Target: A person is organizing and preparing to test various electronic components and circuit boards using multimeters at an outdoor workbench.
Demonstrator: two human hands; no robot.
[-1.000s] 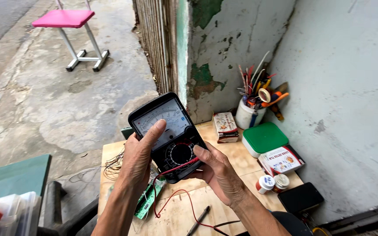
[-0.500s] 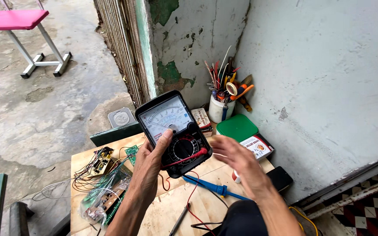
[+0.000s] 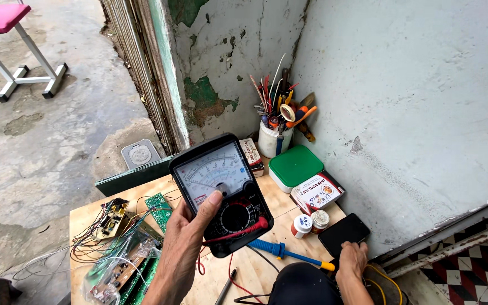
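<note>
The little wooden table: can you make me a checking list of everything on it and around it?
Surface: plywood table, crowded.
Job's things: black needle meter, held up above the table.
Clutter: circuit boards, blue screwdriver, green-lidded box, cup of tools, two small jars, black phone.
Hands: left hand grips the meter, thumb on its face; right hand rests by the phone.
Cables: red lead plugged into the meter; thin wires around the boards.
Surroundings: peeling wall, concrete floor, pink stool.

I see bare table (image 3: 289,212) at its middle. Boards (image 3: 125,248) crowd the left edge; boxes (image 3: 306,178) and a cup (image 3: 270,138) block the far right corner.
</note>
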